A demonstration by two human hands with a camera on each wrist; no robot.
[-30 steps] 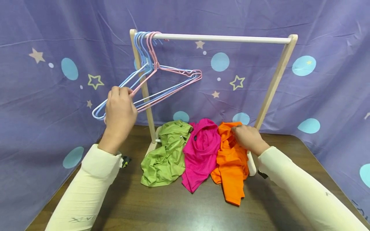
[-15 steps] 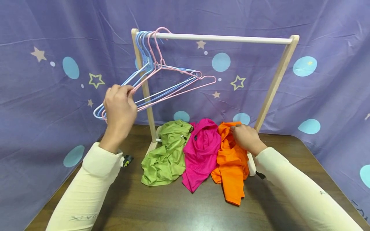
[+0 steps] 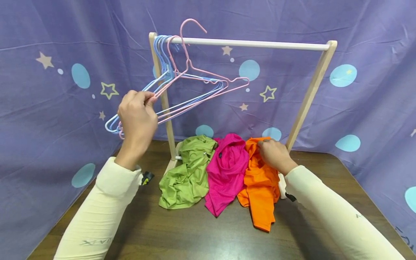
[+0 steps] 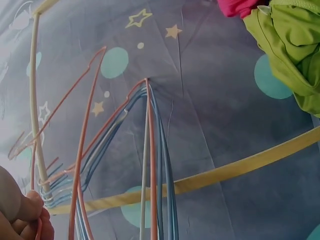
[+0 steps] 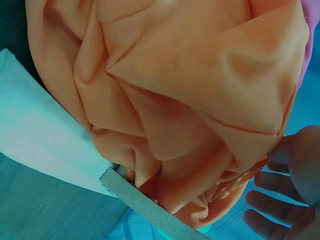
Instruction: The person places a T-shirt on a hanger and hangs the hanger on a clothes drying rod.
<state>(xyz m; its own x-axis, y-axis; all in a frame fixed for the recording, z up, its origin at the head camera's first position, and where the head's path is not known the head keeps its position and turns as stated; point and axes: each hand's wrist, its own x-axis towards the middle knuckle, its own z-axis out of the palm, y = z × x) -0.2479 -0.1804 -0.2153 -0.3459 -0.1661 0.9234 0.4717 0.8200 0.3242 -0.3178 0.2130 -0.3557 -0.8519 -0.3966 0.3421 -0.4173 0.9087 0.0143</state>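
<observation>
My left hand (image 3: 136, 115) pinches the sloping arm of a pink hanger (image 3: 183, 43), whose hook stands above the rack's white rail (image 3: 253, 43). Behind it, another pink hanger and several blue and white hangers (image 3: 159, 50) are bunched at the rail's left end. In the left wrist view, thumb and fingers close on the thin pink hanger (image 4: 85, 145). My right hand (image 3: 274, 153) pinches the upper edge of a crumpled orange shirt (image 3: 261, 184) on the table. The right wrist view shows the thumb at the orange fabric (image 5: 170, 120), its tip partly hidden.
A magenta garment (image 3: 227, 162) and a green garment (image 3: 186, 180) lie crumpled left of the orange one. The rack's wooden posts (image 3: 310, 90) rise on either side of the clothes. A patterned purple curtain (image 3: 292, 21) hangs behind the brown table (image 3: 208, 234).
The front pink hanger has come up off the rail and apart from the others, its hook rising and shifting right with my left hand. My right hand stays at the orange shirt.
</observation>
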